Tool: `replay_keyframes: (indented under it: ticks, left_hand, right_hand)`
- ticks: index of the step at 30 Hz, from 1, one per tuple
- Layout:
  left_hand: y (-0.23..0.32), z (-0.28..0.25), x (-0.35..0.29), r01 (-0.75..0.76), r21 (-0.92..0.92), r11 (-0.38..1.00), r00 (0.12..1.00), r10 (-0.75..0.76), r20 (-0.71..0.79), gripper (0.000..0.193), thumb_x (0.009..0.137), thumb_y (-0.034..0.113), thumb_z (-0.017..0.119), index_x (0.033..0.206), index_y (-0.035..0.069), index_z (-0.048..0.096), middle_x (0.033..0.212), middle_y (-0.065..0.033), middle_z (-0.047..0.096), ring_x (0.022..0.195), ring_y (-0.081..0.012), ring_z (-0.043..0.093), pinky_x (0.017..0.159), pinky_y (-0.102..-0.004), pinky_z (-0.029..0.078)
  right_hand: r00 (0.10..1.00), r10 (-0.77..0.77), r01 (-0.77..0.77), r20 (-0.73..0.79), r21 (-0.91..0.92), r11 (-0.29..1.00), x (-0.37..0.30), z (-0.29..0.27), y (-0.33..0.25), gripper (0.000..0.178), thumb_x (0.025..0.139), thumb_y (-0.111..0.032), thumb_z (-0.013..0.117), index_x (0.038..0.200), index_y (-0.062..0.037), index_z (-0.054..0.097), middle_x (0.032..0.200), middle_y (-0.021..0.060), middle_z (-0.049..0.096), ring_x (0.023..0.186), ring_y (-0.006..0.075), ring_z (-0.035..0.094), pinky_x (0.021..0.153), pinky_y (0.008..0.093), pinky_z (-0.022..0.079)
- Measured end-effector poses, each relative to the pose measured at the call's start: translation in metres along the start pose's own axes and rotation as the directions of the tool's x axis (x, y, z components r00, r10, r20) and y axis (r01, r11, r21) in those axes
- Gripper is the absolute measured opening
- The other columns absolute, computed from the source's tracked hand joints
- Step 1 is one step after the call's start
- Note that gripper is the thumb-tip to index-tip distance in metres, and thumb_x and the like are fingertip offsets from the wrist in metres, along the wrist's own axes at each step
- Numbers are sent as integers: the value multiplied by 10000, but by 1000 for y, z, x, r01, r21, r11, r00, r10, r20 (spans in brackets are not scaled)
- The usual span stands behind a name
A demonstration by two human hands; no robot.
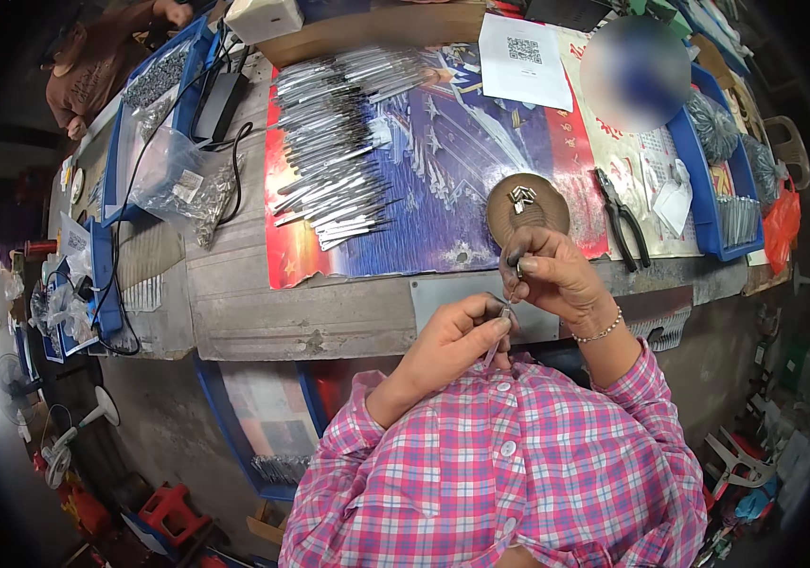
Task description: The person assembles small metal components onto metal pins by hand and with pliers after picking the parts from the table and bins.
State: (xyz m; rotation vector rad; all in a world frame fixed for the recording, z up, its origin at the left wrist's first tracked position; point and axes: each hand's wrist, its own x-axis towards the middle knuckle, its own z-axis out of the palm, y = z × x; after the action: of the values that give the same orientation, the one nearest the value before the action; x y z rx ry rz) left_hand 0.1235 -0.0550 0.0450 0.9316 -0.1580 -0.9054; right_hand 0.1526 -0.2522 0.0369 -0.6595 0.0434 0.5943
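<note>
Pink plaid cloth of a shirt (480,464) lay nearest my camera, filling six o'clock below both hands. Just above it, at the tabletop (244,317) edge, I had the left grip (460,343) with thumb and forefinger pinching a slender pale piece (506,311), too small for me to identify. Right beside it, at one o'clock, the right grip (564,279) pinched a small metallic piece (519,273) between thumb and fingertips; whether the two pieces touched, I could not tell. A bracelet (600,328) circled the right wrist. At twelve o'clock from the hands I saw a round brown dish (500,212), partly behind the right fingers, with short silvery pieces (521,197) in it. Dark-handled pliers (624,220) lay at two o'clock, and farther out that way stood a blue tray (700,201). Between ten and eleven o'clock, thin metal rods (329,142) lay in crowded rows across a colourful poster (443,227). Beyond the dish, at twelve, a white sheet (526,85) rested flat. Well out at ten o'clock, a clear plastic bag (182,185) sat near a black power adapter (222,107), and a co-worker (97,76) showed farther off.
</note>
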Motion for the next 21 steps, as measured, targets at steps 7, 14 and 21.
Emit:
replay_keyframes:
  ticks: [7, 14, 21]
  left_hand:
    - [0, -2, -2, 10, -13, 1000, 1000, -10, 3, 221, 935, 176, 465, 976, -36, 510, 756, -58, 544, 645, -130, 586, 602, -241, 477]
    - [-1, -3, -2, 1, -103, 995, 1000, -3, -12, 217, 919, 180, 490, 979, -25, 527, 746, -69, 560, 627, -150, 582, 582, -243, 471]
    - [-4, -5, -4, -41, -73, 997, 999, 39, -29, 214, 931, 177, 478, 957, -31, 518, 768, -51, 539, 620, -121, 576, 590, -236, 486]
  right_hand:
    - [1000, -25, 25, -3, -64, 998, 0, 6, 0, 169, 823, -71, 615, 966, 4, 564, 839, 100, 596, 694, 137, 569, 646, 241, 482]
    - [995, -92, 95, 25, -299, 950, -2, 15, 1, 179, 798, -66, 638, 935, 5, 548, 840, 88, 586, 752, 136, 566, 658, 248, 467]
    - [993, -119, 104, 0, -484, 869, -4, 28, 3, 157, 810, -45, 628, 936, 14, 556, 873, 58, 582, 779, 107, 560, 697, 240, 463]
